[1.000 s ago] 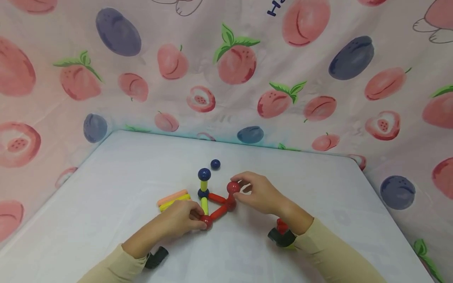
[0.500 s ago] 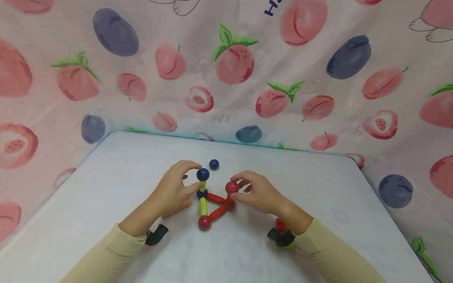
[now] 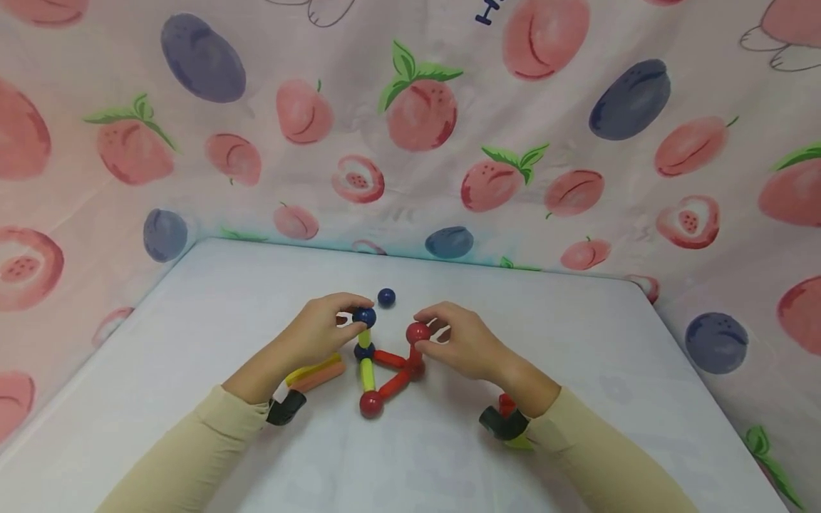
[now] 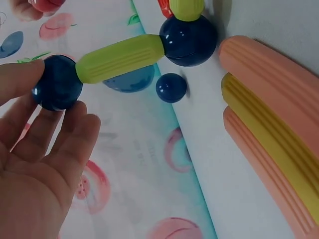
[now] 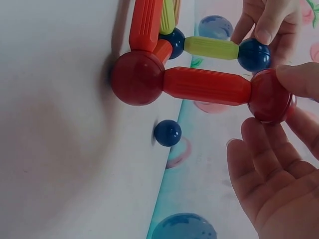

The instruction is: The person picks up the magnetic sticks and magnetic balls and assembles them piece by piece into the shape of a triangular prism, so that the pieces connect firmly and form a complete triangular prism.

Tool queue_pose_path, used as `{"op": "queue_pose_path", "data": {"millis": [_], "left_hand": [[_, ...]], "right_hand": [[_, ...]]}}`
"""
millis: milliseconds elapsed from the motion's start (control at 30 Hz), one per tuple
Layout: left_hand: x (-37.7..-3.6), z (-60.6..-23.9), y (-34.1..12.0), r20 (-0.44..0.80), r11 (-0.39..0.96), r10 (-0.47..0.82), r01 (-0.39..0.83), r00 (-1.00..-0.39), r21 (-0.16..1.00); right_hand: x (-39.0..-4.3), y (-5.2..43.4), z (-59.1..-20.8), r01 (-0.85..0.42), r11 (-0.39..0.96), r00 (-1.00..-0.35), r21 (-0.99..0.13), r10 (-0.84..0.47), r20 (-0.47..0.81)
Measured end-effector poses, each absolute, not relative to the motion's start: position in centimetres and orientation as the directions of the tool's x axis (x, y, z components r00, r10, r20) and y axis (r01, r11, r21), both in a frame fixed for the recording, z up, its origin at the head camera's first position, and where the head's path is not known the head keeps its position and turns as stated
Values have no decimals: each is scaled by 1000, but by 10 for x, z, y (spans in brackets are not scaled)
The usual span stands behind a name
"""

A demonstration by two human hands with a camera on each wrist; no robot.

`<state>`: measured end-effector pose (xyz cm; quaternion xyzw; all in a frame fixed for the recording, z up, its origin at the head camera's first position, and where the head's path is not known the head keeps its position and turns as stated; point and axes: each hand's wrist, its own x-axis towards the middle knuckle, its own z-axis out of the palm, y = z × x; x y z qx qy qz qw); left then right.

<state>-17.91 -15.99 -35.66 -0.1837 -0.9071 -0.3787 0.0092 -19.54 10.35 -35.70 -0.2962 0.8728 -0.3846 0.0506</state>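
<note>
**Stick-and-ball toy on the white table**

Made of red and yellow sticks stuck into red and blue balls [image 3: 385, 360]. Left hand [image 3: 317, 335] pinching the top blue ball [image 3: 364, 316]. Right hand [image 3: 462, 342] pinching the top red ball [image 3: 417, 332]. Both up on standing sticks.

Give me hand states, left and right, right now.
Left hand: pinches the top blue ball on the upright yellow rod.
Right hand: fingers pinch the top red ball on the upright red rod.
</note>
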Motion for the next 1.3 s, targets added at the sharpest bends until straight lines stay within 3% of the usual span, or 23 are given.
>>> {"op": "queue_pose_path", "data": {"millis": [400,733,1300], "left_hand": [[-171,-360,-160,178,657,298,337,-938,674],[-178,-359,-161,137,660,302,311,-943,684],[-166,-357,-160,150,650,368,369,-918,664]], "right_hand": [[-202,103,-359,-490,515,-814,-703,-559,157],[-193,102,-356,-431,532,-824,-729,-561,78],[-207,102,-357,-464,534,-826,-707,-549,128]]}}
